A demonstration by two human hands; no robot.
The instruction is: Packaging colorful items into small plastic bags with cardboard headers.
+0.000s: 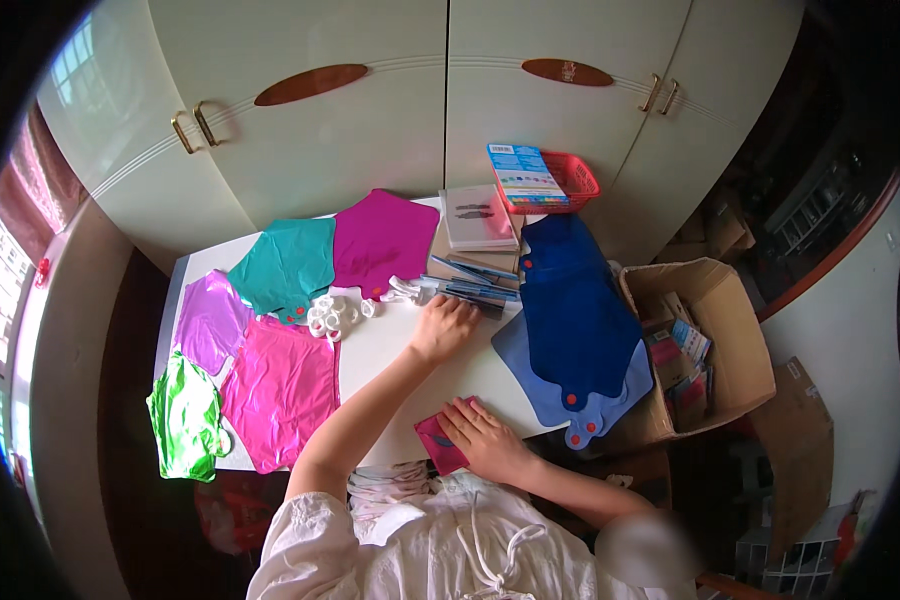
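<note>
My left hand reaches to the near edge of a pile of thin dark sticks in the middle of the table. Its fingers are curled, and whatever they grip is hidden under them. Close to the table's front edge, my right hand lies with fingers stretched out flat over a small folded pink piece, pressing on it. To the left of my left hand sit a bundle of white rings and a smaller white coil.
Shiny flat sheets, teal, magenta, lilac, pink and green, cover the left side. Blue sheets lie right. Behind are a clear case and red basket; a cardboard box stands right.
</note>
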